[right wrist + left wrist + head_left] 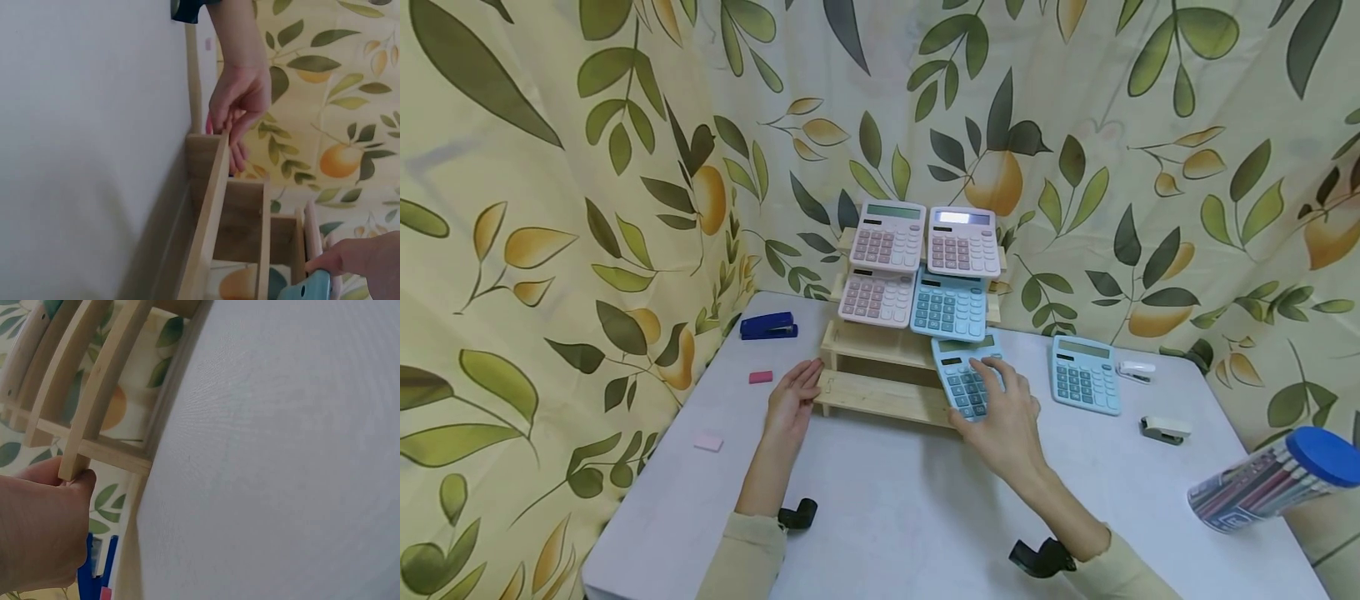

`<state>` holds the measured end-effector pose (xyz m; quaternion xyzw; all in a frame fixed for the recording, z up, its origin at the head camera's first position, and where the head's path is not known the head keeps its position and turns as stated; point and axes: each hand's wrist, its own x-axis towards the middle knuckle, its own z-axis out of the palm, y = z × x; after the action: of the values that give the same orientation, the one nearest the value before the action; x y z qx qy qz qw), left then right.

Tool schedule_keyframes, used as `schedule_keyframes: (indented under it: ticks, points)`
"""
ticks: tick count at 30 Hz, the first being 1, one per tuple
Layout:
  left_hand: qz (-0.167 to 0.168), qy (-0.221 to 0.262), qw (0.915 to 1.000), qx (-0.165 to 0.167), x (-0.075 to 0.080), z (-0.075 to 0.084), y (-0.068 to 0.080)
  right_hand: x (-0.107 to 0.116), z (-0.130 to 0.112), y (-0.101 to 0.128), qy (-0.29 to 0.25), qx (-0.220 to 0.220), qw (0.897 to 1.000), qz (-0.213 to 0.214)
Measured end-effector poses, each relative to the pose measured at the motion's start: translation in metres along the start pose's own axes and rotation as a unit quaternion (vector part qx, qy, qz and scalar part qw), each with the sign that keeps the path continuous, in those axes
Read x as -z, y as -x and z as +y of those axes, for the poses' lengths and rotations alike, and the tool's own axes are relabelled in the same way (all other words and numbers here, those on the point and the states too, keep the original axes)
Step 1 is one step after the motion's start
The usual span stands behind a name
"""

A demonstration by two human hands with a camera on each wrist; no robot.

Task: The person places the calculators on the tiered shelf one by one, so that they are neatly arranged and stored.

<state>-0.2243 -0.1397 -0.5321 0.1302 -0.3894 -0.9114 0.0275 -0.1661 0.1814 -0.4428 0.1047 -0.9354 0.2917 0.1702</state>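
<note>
Wooden slats form a stepped display rack [880, 392] at the centre of the head view, standing on a white table [910, 517] against a leaf-and-fruit patterned curtain [550, 208]. On its upper tiers lean 4 calculators: 2 pink ones at the top [888, 235] [964, 241], then a pink one [877, 296] and a blue one [949, 305] just below.

A third blue calculator [964, 377] leans on the lower step, right of centre. The right hand [1000, 417] lies over its lower part, fingers [992, 373] spread across the keys and thumb at its left edge, holding it against the rack. In the right wrist view only the fingertips [350, 259] and a corner of the blue casing [309, 289] show at the lower right.

The left hand [792, 400] is at the rack's left end, left of centre in the head view. The right wrist view shows its fingers [234, 134] curled round the end of the lowest slat, gripping it; the left wrist view shows the thumb [78, 481] pressed at the slat's tip.

Further right on the table lies another blue calculator [1086, 374], with a white stapler [1136, 369] just beside it and a second one [1164, 428] nearer the frame's lower right. A tub of pens with a blue lid [1277, 479] lies at the far right edge. At the left sit a blue stapler [768, 325] and 2 pink erasers [761, 377] [708, 442].
</note>
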Motion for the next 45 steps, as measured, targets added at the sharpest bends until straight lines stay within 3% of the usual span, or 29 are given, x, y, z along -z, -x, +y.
schedule_keyframes:
  ticks: [45]
  points:
    - [0.001,-0.006,1.0000,0.000,0.000,0.001,0.001,-0.037,-0.032,-0.018,0.002,0.028,1.000,0.000]
